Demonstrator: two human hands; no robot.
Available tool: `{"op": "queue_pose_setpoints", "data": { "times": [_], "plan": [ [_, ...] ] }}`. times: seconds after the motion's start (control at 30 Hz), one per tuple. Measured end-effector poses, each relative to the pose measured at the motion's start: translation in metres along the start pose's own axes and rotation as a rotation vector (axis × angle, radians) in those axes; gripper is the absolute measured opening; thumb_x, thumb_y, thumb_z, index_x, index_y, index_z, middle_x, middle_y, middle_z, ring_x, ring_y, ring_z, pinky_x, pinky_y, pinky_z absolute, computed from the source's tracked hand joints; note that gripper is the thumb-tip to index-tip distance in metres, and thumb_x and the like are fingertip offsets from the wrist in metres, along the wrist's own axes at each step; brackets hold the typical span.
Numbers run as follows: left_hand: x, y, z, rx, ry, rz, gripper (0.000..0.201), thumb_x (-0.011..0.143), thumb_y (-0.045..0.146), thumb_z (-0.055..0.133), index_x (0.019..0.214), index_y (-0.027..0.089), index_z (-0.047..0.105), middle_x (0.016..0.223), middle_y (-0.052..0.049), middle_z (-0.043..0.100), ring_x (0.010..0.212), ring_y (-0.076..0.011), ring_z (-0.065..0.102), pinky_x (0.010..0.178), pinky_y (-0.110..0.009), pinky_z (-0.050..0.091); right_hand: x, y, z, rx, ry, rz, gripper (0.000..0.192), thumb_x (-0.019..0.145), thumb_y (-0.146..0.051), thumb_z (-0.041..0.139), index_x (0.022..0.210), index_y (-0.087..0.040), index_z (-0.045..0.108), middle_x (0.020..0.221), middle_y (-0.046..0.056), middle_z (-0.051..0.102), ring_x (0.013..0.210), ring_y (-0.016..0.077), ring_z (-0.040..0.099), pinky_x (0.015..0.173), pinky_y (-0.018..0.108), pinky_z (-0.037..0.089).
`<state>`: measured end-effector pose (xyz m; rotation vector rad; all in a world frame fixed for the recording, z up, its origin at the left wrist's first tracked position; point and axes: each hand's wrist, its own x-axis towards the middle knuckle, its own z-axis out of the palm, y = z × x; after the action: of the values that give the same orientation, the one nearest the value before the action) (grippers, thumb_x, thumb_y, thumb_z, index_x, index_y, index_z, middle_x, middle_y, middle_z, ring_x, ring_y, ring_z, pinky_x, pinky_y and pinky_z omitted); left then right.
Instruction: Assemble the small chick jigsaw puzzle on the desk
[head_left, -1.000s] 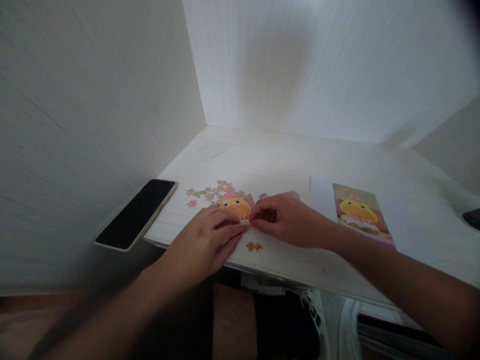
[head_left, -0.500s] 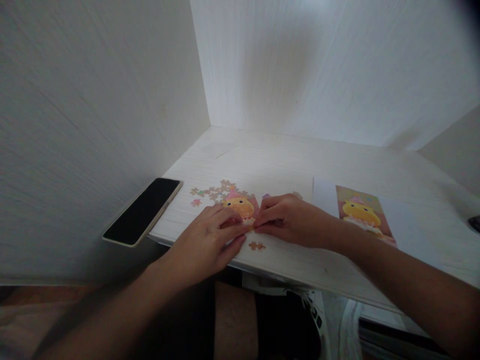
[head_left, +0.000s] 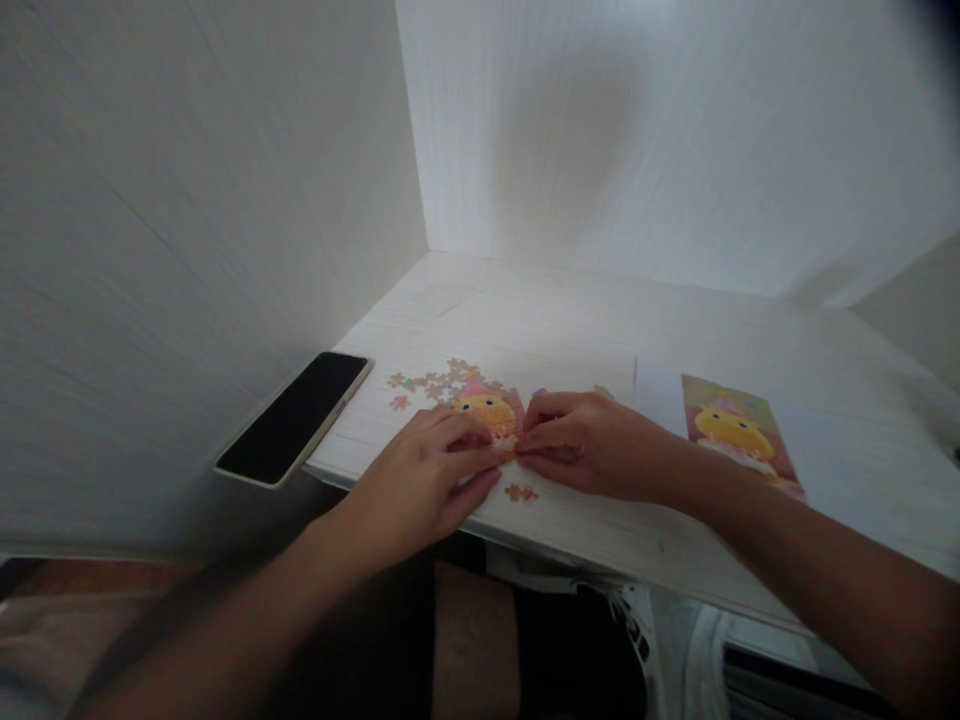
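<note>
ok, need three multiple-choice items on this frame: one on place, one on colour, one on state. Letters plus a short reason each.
1. Where does the phone lie?
A. left of the puzzle, over the desk's edge
B. on the printed picture
C. in the right hand

2. Main colour of the figure on the partly built puzzle?
A. blue
B. yellow-orange
C. black

3. State of the phone's screen?
A. lit
B. dark
C. cracked

Answers:
1 A: it rests at the left corner of the desk, overhanging.
2 B: the figure between the left hand and right hand is yellow-orange.
3 B: the screen is plain black.
</note>
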<state>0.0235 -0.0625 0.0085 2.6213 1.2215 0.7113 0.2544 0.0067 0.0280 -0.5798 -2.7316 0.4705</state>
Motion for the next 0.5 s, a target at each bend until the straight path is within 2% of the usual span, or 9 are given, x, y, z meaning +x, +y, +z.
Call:
{"op": "queue_pose_setpoints", "data": {
  "times": [0.13,0.23,0.4,0.5],
  "plan": [
    [0.001,-0.003,0.0011,-0.049,0.036,0.0,0.022,0.095,0.028,0.057,0.111,0.024,0.072,0.105,-0.005,0.066,0.101,-0.0208,0.057,0.093,-0.039,0.048,-0.0007,0.0003,0.0005,-0.061,0.022,-0.021,0.014,0.088,-0.021,0.062,0.09,-0.019,0.076,0.1,0.008,0.069,0.082,0.0145,0.062,0.074,0.028,0.049],
    [0.0017,-0.0028,0.0017,-0.032,0.011,-0.006,0.024,0.097,0.029,0.055,0.114,0.026,0.071,0.103,-0.006,0.065,0.101,-0.0214,0.057,0.092,-0.04,0.047,-0.0009,0.0015,0.0014,-0.065,0.011,-0.043,0.016,0.09,-0.021,0.06,0.092,-0.019,0.075,0.1,0.007,0.069,0.086,0.0158,0.062,0.076,0.03,0.05],
    [0.0027,-0.0013,0.0012,0.017,-0.034,-0.007,0.028,0.098,0.027,0.051,0.121,0.027,0.067,0.109,-0.007,0.063,0.105,-0.0224,0.056,0.096,-0.042,0.046,-0.0009,0.0022,0.003,-0.057,0.006,-0.031,0.016,0.09,-0.022,0.061,0.098,-0.022,0.075,0.103,0.006,0.07,0.09,0.0169,0.062,0.079,0.031,0.051],
    [0.0025,0.0019,-0.0006,0.013,-0.007,0.018,0.027,0.097,0.023,0.052,0.119,0.024,0.067,0.113,-0.007,0.064,0.107,-0.0225,0.056,0.098,-0.043,0.044,-0.0003,0.0017,0.0015,-0.022,0.009,-0.028,0.017,0.09,-0.021,0.061,0.099,-0.022,0.075,0.105,0.007,0.07,0.093,0.0174,0.063,0.083,0.033,0.051]
  ]
}}
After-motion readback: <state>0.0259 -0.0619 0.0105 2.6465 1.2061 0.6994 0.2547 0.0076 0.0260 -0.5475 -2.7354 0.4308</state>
